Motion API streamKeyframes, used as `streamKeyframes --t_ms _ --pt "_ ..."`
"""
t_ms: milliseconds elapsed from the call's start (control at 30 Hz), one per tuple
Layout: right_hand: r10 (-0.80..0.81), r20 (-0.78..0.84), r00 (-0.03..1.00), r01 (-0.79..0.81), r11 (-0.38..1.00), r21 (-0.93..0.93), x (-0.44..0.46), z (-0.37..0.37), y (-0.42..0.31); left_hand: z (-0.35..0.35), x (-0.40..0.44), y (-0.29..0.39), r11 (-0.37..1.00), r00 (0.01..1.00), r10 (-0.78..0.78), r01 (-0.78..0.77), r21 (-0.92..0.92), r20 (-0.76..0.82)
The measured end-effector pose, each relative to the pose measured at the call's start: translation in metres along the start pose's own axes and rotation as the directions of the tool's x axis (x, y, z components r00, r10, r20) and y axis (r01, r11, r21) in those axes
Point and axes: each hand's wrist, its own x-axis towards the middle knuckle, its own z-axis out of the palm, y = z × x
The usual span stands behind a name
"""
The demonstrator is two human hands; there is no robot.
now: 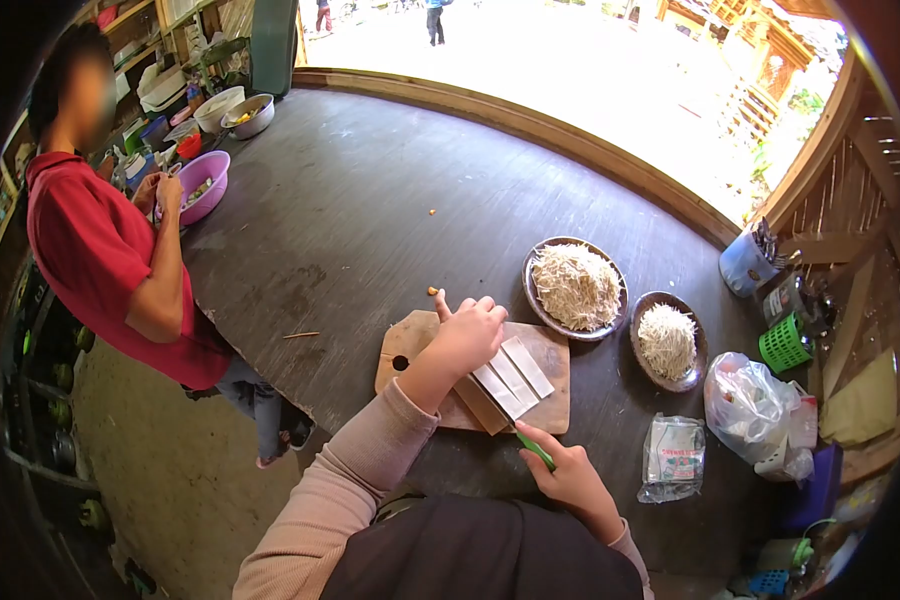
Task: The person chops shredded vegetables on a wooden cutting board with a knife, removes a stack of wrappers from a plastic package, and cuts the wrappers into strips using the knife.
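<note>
A wooden cutting board [410, 345] with a round hole lies on the dark table. On it is a pale block cut into long strips [515, 375], white on top and tan along the side; it looks like tempeh. My left hand [470, 330] presses down on the block's far left part with bent fingers, one finger sticking out to the left. My right hand [573, 478] is closed around the green handle of a knife [536, 446]. The blade lies against the block's near end, mostly hidden from view.
Two bowls [619, 300] [705, 365] of pale shreds stand right of the board. Farther right are a sealed packet [673, 452], a plastic bag [745, 405] and a green basket [785, 342]. At left, a person in a red shirt [100, 260] works over a purple basin [210, 185].
</note>
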Motion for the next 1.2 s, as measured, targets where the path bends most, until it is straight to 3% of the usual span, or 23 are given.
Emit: streamKeyframes --t_ms 333,500,800,900,1000,1100,1200 --pt "-0.004 -0.002 1.0 0.004 1.0 0.01 0.0 0.005 0.008 0.002 -0.001 0.0 1.0 1.0 -0.003 0.003 -0.003 -0.003" --pt "-0.046 -0.028 0.999 0.047 0.999 0.017 0.0 0.006 0.012 0.007 -0.001 0.0 1.0 0.997 0.02 -0.019 0.01 -0.078" --pt "0.025 0.004 1.0 -0.025 1.0 -0.007 0.001 0.001 -0.001 0.01 -0.001 -0.002 1.0 0.996 0.011 -0.011 -0.005 -0.092" --pt "0.014 0.017 1.0 -0.012 0.996 -0.094 0.002 -0.003 -0.009 0.007 0.0 -0.003 1.0 0.998 -0.015 0.014 -0.024 -0.066" --pt "0.068 0.055 0.996 -0.064 0.995 -0.074 0.009 -0.018 -0.03 0.008 0.003 -0.004 0.997 0.999 -0.044 0.043 -0.069 -0.021" --pt "0.166 0.106 0.98 -0.146 0.973 -0.177 0.017 -0.029 -0.043 0.005 0.002 -0.005 0.996 0.999 -0.038 0.036 -0.08 -0.023" --pt "0.124 0.117 0.985 -0.092 0.966 -0.241 0.016 -0.034 -0.047 0.002 0.004 -0.002 0.993 0.998 -0.062 0.063 -0.095 0.017"
